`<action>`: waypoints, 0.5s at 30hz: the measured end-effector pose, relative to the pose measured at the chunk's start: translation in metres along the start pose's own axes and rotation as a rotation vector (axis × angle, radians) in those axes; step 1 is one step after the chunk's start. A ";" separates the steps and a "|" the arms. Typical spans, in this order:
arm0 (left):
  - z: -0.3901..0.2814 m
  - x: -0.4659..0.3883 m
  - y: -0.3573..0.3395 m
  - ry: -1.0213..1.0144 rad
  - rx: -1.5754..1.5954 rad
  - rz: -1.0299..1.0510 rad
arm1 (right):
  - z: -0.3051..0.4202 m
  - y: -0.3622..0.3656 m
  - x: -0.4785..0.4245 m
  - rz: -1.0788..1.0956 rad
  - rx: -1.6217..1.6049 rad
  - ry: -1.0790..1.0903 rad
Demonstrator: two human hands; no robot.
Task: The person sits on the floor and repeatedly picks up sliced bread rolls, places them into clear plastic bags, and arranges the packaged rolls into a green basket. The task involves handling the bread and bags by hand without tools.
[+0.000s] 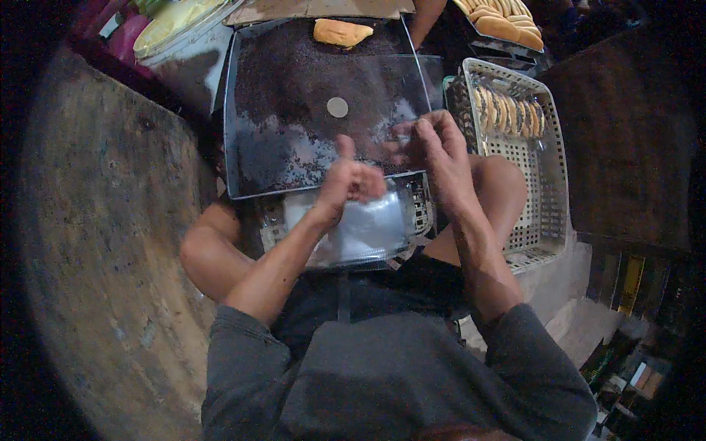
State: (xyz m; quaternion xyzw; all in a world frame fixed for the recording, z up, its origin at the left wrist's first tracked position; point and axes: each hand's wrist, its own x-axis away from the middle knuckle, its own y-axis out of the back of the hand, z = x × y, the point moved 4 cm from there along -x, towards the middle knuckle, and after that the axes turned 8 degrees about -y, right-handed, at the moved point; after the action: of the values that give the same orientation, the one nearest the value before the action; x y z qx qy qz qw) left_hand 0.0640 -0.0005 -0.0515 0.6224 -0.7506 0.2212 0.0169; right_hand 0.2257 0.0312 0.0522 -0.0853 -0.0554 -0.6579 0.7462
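A dark, worn metal tray (287, 82) lies before me. My left hand (354, 179) is over its near edge, thumb raised and fingers loosely curled, with nothing visible in it. Above the tray's right side is my right hand (436, 143), its fingers bent and blurred; whether something small is pinched there I cannot tell. A pale round disc (337, 107) rests near the tray's middle. At the far edge sits one golden bread roll (342, 33). Clear plastic sheets or bags (369, 226) lie in front of my lap, below my left hand.
To the right, a pale perforated plastic crate (557, 165) holds a row of dark-filled bread pieces (510, 114). Long rolls (504, 25) are piled beyond it. A container with a pale yellow mass (174, 30) stands at far left. Wooden boards (121, 220) extend along my left.
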 end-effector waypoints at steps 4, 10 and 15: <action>-0.063 -0.018 0.024 -0.254 0.409 -0.355 | -0.010 0.005 0.000 -0.151 -0.215 -0.104; -0.116 -0.021 0.098 -0.592 0.177 -0.894 | 0.018 -0.046 -0.080 0.033 0.279 0.074; -0.143 -0.006 0.157 -0.621 0.308 -1.112 | -0.045 -0.038 -0.307 -0.288 1.116 0.331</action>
State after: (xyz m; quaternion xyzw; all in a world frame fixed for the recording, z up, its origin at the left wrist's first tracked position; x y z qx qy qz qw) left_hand -0.1183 0.0760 0.0271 0.9479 -0.2465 0.0944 -0.1783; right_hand 0.1477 0.3162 -0.0495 0.4315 -0.2867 -0.6284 0.5804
